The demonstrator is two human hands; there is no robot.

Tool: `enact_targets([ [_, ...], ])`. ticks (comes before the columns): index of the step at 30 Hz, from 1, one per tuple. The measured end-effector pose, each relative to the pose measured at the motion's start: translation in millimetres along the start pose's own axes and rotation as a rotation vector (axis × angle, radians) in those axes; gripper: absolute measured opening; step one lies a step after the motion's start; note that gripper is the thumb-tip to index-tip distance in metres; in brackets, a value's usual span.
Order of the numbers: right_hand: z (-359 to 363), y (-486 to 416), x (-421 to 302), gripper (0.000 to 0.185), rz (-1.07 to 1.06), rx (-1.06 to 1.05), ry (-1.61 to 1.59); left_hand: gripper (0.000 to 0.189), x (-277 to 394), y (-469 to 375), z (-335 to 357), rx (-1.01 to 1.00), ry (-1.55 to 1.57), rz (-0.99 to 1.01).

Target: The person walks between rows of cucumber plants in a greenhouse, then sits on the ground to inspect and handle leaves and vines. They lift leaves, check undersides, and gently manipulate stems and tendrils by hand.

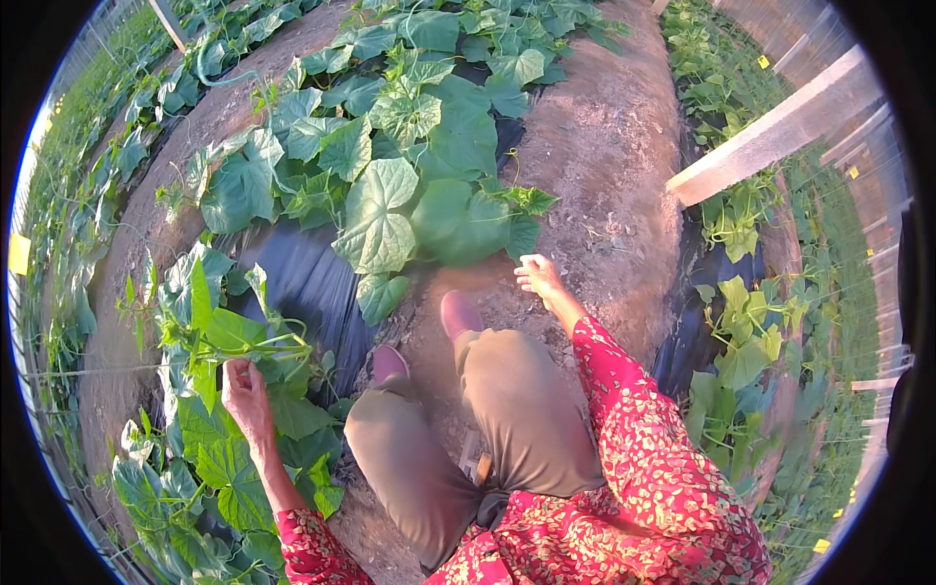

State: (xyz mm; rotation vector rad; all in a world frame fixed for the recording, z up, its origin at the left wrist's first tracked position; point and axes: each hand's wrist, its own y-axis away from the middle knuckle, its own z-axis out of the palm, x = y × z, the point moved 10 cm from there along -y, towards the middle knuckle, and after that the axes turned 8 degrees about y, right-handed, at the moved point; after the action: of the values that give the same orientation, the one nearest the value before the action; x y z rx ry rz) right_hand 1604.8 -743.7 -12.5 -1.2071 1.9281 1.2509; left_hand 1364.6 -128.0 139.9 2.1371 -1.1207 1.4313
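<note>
My left hand is at the lower left, its fingers pinched at the stem of a leafy vine that looks like cucumber. Broad green leaves surround that wrist, and a thin string runs in from the left at hand height. My right hand is held out over the bare soil path, fingers partly bent and apart, with no object visible in it. Just beyond it hang large vine leaves, somewhat blurred.
Black plastic mulch covers the bed beneath the vines. A pale slanting post rises at the right beside another planted row. My knees and pink shoes occupy the path. Yellow cards hang farther off.
</note>
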Motion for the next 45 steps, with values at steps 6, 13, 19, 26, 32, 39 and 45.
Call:
enact_targets([
  [6, 3, -63, 15, 0.036, -0.044, 0.059, -0.269, 0.011, -16, 6, -20, 0.066, -0.117, -0.081],
  [13, -36, -166, 62, 0.020, -0.053, 0.431, -0.588, 0.015, -40, 10, -34, 0.217, -0.065, -0.128],
  [19, -44, -204, 48, 0.027, -0.125, 0.473, -0.389, 0.017, -41, 12, -38, 0.206, -0.140, -0.146],
  [26, -24, -207, -5, 0.028, -0.463, 0.273, 0.208, 0.017, -44, 10, -42, 0.216, -0.186, -0.160],
  [32, 5, -150, -83, 0.031, -0.876, 0.355, 0.725, 0.018, -54, 20, -55, 0.230, -0.105, -0.204],
  [39, 34, -109, -127, 0.025, -0.791, 0.026, 0.746, 0.033, -33, 22, -37, 0.249, -0.066, -0.203],
  [45, 59, -33, -223, 0.025, -0.973, -0.021, 0.630, 0.051, -22, 42, -37, 0.242, -0.034, -0.294],
])
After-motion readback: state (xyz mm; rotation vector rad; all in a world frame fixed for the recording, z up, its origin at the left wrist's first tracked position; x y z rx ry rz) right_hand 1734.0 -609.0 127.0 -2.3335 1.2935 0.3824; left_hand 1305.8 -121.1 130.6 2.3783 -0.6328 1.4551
